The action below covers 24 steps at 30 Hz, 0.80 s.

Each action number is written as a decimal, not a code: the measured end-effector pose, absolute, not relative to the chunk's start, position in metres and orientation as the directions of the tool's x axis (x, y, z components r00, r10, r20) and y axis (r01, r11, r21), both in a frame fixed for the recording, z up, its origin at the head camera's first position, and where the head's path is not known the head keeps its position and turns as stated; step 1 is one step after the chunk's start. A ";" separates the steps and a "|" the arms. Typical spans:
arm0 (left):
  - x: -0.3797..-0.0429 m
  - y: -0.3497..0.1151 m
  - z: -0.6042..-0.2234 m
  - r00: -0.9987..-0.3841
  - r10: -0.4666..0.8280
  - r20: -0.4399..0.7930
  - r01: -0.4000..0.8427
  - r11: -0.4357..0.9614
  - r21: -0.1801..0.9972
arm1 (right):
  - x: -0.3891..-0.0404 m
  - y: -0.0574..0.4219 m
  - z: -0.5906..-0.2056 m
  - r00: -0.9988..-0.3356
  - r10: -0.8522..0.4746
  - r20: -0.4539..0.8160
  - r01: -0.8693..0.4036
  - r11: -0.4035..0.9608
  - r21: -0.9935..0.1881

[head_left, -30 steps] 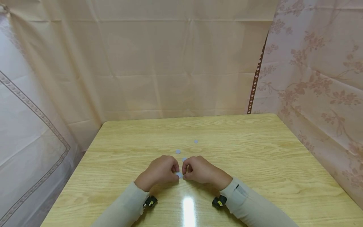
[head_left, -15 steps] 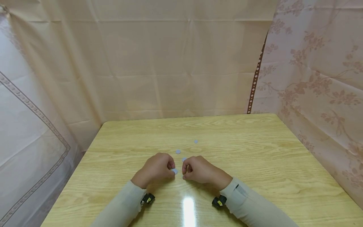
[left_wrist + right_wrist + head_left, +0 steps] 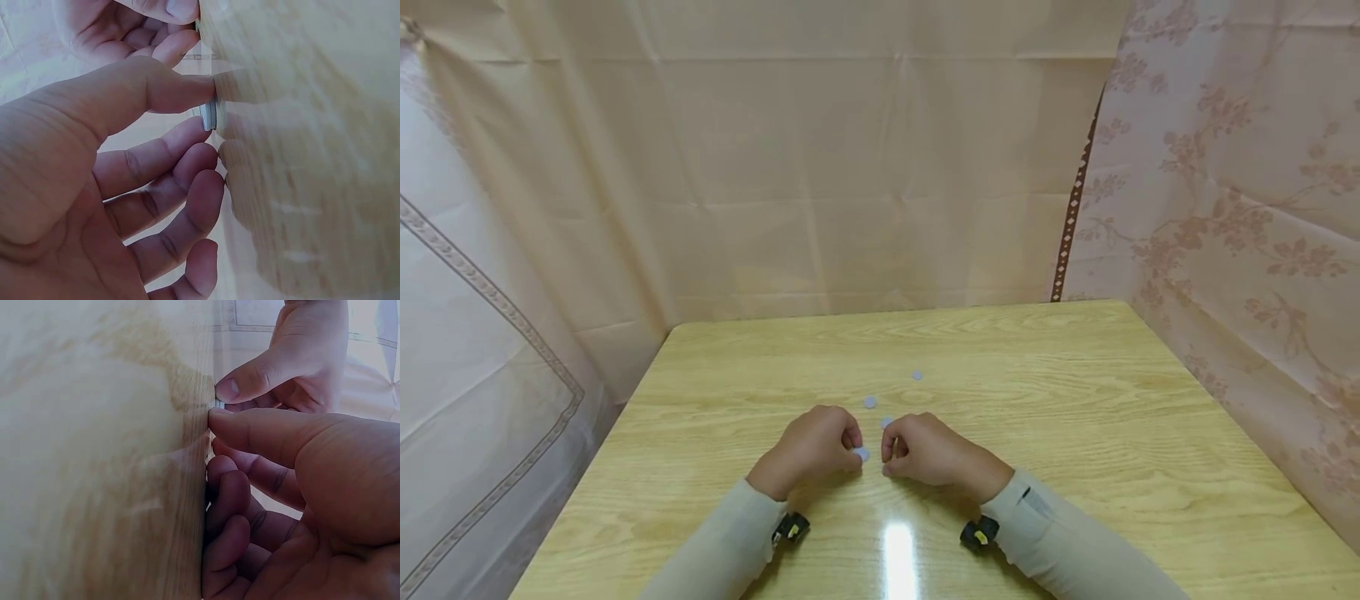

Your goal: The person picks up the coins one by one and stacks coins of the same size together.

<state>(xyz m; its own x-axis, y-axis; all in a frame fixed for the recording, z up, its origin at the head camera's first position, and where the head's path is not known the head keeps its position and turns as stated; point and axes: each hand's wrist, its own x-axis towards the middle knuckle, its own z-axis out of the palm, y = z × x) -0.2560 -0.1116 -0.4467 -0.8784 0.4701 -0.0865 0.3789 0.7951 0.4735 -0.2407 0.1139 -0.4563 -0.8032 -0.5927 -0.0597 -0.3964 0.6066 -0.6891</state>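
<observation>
My left hand [image 3: 815, 439] pinches a small stack of silver-grey coins [image 3: 862, 454] between thumb and index finger, low at the table top. Edge-on in the left wrist view, the stack [image 3: 209, 116] shows thin layers; the thumb hides part of it. My right hand [image 3: 936, 448] rests on the table just to the right, fingers loosely curled. A gap shows between its thumb and index finger, with nothing held. Beyond the hands lie a coin [image 3: 886, 422] partly hidden by the right hand, another coin [image 3: 869, 402], and a farther coin [image 3: 917, 375].
The wooden table [image 3: 1037, 358] has a glossy top with a bright reflection near its front. Beige cloth [image 3: 850, 167] hangs behind the far edge. Floral cloth [image 3: 1247, 208] hangs on the right, and pale cloth [image 3: 467, 333] on the left.
My left hand has drawn a little to the left with the stack of coins, away from the right hand, and then stayed there. The right hand and other coins keep their places.
</observation>
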 end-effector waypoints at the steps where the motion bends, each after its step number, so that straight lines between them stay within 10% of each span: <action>1: -0.256 -0.112 -0.447 -0.879 0.469 -0.087 0.378 0.796 0.473 | -0.241 0.114 -0.456 -0.802 -0.595 -0.062 -0.395 0.605 -0.691; 24: -0.255 -0.112 -0.446 -0.881 0.467 -0.076 0.381 0.796 0.471 | -0.248 0.119 -0.456 -0.799 -0.600 -0.034 -0.409 0.583 -0.702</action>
<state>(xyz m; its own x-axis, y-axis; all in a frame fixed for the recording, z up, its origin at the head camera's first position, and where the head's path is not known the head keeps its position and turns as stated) -0.2549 -0.1116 -0.4456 -0.8813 0.4665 -0.0755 0.3808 0.7955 0.4713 -0.2479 0.1192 -0.4559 -0.7990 -0.6004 -0.0340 -0.4085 0.5833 -0.7021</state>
